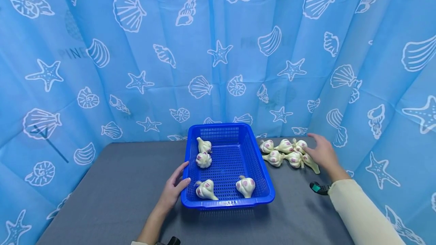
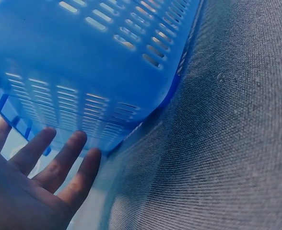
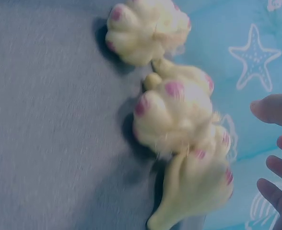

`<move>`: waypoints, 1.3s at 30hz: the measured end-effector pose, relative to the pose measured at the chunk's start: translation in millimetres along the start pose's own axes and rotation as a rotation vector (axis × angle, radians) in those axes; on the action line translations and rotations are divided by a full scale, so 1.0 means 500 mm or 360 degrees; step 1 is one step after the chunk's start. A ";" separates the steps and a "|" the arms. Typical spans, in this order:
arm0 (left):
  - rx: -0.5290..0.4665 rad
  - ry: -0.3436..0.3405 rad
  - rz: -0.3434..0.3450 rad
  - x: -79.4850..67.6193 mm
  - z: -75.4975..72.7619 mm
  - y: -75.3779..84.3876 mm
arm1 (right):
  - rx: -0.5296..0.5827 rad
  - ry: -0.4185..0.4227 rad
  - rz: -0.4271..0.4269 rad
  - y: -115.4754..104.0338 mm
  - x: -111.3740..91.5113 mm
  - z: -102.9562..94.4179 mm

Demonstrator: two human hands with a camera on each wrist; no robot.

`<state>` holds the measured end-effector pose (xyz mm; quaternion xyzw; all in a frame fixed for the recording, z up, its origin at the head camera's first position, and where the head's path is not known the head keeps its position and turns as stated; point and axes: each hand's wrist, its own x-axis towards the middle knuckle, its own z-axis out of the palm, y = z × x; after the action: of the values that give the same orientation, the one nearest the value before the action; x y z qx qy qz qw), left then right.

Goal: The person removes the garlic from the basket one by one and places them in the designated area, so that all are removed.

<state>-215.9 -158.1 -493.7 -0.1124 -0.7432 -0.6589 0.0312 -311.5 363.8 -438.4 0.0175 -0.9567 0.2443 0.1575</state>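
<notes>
A blue plastic basket (image 1: 245, 202) with slotted walls holds several garlic bulbs: two (image 1: 203, 160) lie at its left back, one (image 1: 206, 189) at the front left and one (image 1: 246, 187) at the front right. My left hand (image 1: 172, 190) is at the basket's left side, thumb and fingertips right at the rim; the left wrist view shows its fingers (image 2: 66, 160) spread beside the slotted wall. My right hand (image 1: 323, 152) reaches over the right end of a cluster of garlic bulbs (image 1: 294, 158). In the right wrist view its extended fingers (image 3: 270, 108) are apart from the bulbs (image 3: 170, 110).
A grey cloth (image 1: 136, 177) covers the table. Behind and to the sides hangs a blue curtain (image 1: 163, 97) with white shells and starfish. A black strap with a green patch (image 1: 316, 188) shows by my right wrist.
</notes>
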 end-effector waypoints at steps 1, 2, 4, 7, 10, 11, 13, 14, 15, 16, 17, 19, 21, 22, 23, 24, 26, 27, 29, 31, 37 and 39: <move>0.0002 0.0001 -0.0007 0.000 0.000 0.000 | 0.0004 0.0005 -0.0007 -0.006 0.003 0.000; -0.0001 0.0001 -0.0008 0.000 0.000 0.000 | 0.0006 0.0012 -0.0015 -0.012 0.006 0.001; -0.0002 -0.0004 -0.0003 0.000 0.001 -0.001 | 0.0010 0.0028 -0.0040 -0.025 0.013 0.002; 0.0005 -0.0001 -0.0001 0.000 0.001 0.001 | 0.0030 0.0059 -0.0066 -0.047 0.022 0.004; 0.0022 0.0004 -0.0005 0.000 0.001 0.003 | 0.0053 0.0058 -0.0048 -0.072 0.032 0.008; 0.0028 0.0003 -0.0008 0.000 0.001 0.003 | 0.0064 0.0050 -0.0039 -0.079 0.036 0.010; 0.0031 -0.0002 -0.0008 0.000 0.000 0.002 | 0.0073 0.0027 -0.0030 -0.094 0.043 0.015; 0.0031 -0.0003 -0.0007 0.000 0.000 0.002 | 0.0083 0.0016 -0.0030 -0.102 0.046 0.018; 0.0031 -0.0003 -0.0009 0.001 0.000 0.001 | 0.0097 0.0002 -0.0030 -0.109 0.050 0.021; 0.0030 -0.0003 -0.0011 0.001 -0.001 -0.001 | 0.0114 -0.0008 -0.0038 -0.117 0.053 0.023; 0.0029 -0.0004 -0.0008 0.001 -0.001 -0.001 | 0.0115 -0.0011 -0.0051 -0.124 0.057 0.026; 0.0028 -0.0003 -0.0007 0.002 -0.001 -0.002 | 0.0130 -0.0012 -0.0081 -0.139 0.064 0.030; 0.0026 0.0006 -0.0019 0.002 -0.001 -0.003 | 0.0140 -0.0013 -0.0110 -0.155 0.072 0.033; 0.0025 0.0008 -0.0022 0.003 -0.001 -0.003 | 0.0133 -0.0007 -0.0132 -0.162 0.076 0.035; 0.0027 0.0011 -0.0024 0.003 0.000 -0.004 | 0.0127 -0.0001 -0.0152 -0.169 0.080 0.037; 0.0027 0.0015 -0.0033 0.003 0.000 -0.004 | 0.0132 -0.0001 -0.0170 -0.176 0.083 0.040; 0.0025 0.0023 -0.0034 0.003 0.000 -0.004 | 0.0136 0.0004 -0.0194 -0.191 0.090 0.045; 0.0029 0.0023 -0.0026 0.002 0.001 -0.003 | 0.0138 0.0003 -0.0204 -0.197 0.093 0.048; 0.0040 0.0017 0.0003 0.003 0.000 -0.004 | 0.0148 -0.0003 -0.0207 -0.211 0.097 0.053; 0.0039 0.0014 0.0024 0.003 -0.002 -0.004 | 0.0153 -0.0015 -0.0206 -0.227 0.101 0.059; 0.0001 0.0000 0.0020 0.003 -0.004 -0.004 | 0.0164 -0.0043 -0.0239 -0.277 0.112 0.074; -0.0001 -0.0008 0.0017 0.003 -0.004 -0.005 | 0.0187 -0.0054 -0.0243 -0.293 0.117 0.079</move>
<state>-218.2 -160.3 -495.3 -0.1179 -0.7425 -0.6586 0.0328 -362.3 218.8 -385.7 0.1038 -0.9391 0.2871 0.1581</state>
